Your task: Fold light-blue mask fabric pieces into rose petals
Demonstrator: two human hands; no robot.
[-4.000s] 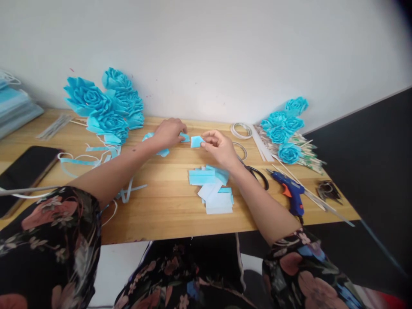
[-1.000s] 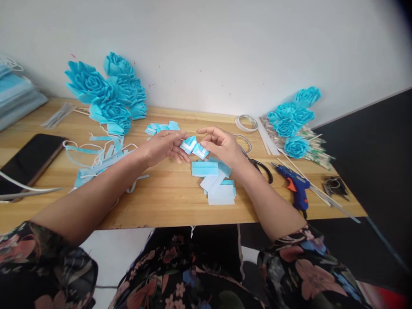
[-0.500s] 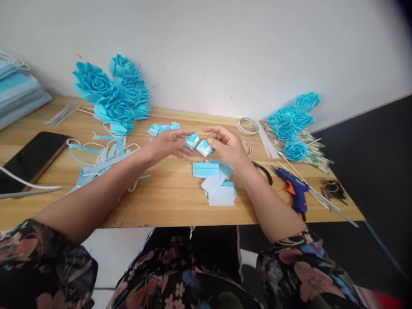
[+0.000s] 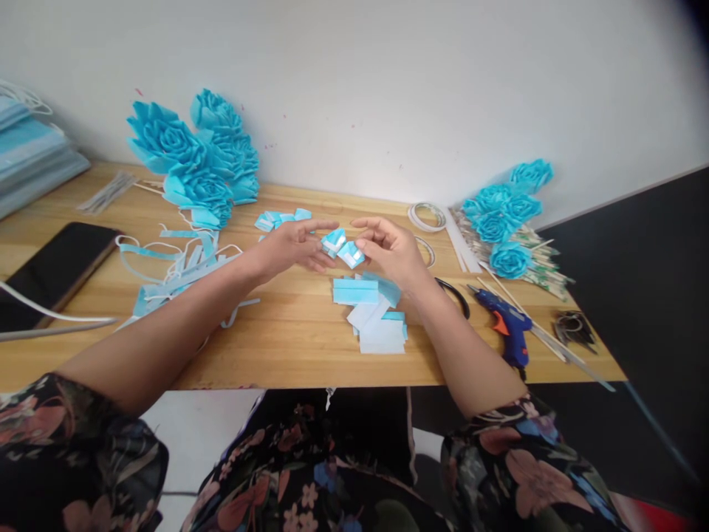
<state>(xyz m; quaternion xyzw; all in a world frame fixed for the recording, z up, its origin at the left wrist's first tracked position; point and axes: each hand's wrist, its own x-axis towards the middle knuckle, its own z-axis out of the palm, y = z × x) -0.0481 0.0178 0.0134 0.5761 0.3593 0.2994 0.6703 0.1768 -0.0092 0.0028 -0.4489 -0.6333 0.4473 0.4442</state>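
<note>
My left hand [image 4: 293, 246] holds a folded blue-and-white mask piece [image 4: 334, 242] at its fingertips. Between the thumb and fingers of my right hand [image 4: 391, 251] is a second folded mask piece [image 4: 351, 255]. The two pieces meet or nearly meet, side by side above the table. Just below my hands lies a loose pile of flat, cut mask pieces [image 4: 382, 336], blue and white. Behind my left hand sit several folded pieces [image 4: 282, 219].
Blue fabric flowers stand at the left [image 4: 202, 188] and right [image 4: 509, 258]. Cut strips with ear loops [image 4: 182, 273] and a phone [image 4: 60, 270] lie left. On the right are tape rolls [image 4: 426, 216], a blue glue gun [image 4: 509, 325] and sticks. Stacked masks [image 4: 33, 162] fill the far left.
The hands and both folded pieces keep almost the same pose. The pieces have shifted very slightly relative to each other; the whole view has moved a little.
</note>
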